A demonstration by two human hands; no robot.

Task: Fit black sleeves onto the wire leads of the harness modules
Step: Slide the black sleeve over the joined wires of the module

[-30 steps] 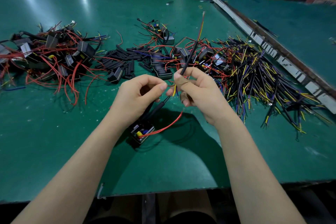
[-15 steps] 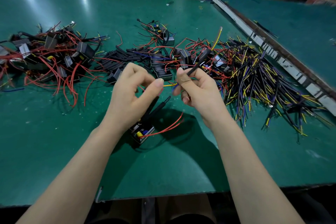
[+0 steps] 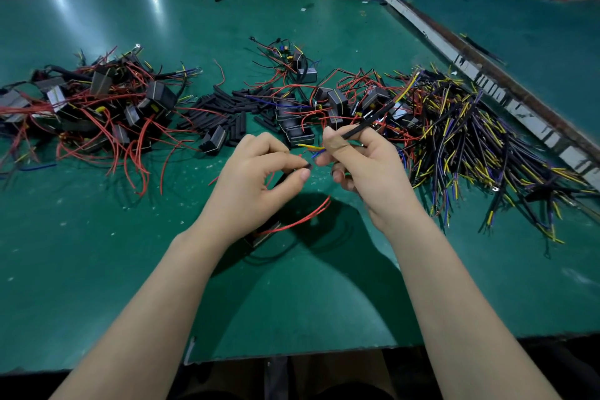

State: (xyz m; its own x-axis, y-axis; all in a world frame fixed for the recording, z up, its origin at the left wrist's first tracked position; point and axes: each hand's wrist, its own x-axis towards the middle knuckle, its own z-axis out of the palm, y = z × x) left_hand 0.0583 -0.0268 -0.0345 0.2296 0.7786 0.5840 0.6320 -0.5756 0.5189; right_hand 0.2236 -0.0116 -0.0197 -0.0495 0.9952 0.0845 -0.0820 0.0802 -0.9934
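A: Green tabletop (image 3: 97, 253), scuffed and speckled; boxes and stools blurred along the far edge. List the lots, left first.

B: Lot one, far left: a heap of harness modules (image 3: 97, 107), black blocks tangled in red wire. No bin or tray holds them; they lie loose on the tabletop.

A: Next?

B: Lot two: loose black sleeves (image 3: 224, 107), short tubes scattered between the left heap and the middle one, likewise in no container.

A: The hands?

B: Left hand (image 3: 256, 185): fingers curled, thumb and forefinger pinching the end of a black sleeve (image 3: 306, 166). Below the wrist, one module (image 3: 263, 239) lies on the tabletop, mostly hidden by the hand, a red lead (image 3: 302, 217) looping out to its right.

A: And the right?

B: Right hand (image 3: 367, 172): thumb and forefinger pinched on a sleeved wire bundle (image 3: 367, 122), which slants up and away to the right. Yellow and blue wire tips (image 3: 311, 148) poke out of the grip toward the left hand, just short of the sleeve end. The remaining fingers are curled under; what they touch I cannot tell.

A: Behind the hands?

B: Lot three: a middle heap of modules (image 3: 331, 101) with red leads.

A: Far right?

B: Lot four: a sprawl of black-sleeved leads (image 3: 487, 146) with yellow and blue ends. Beyond it, a worn strip (image 3: 487, 75) marks the seam to a second green surface.
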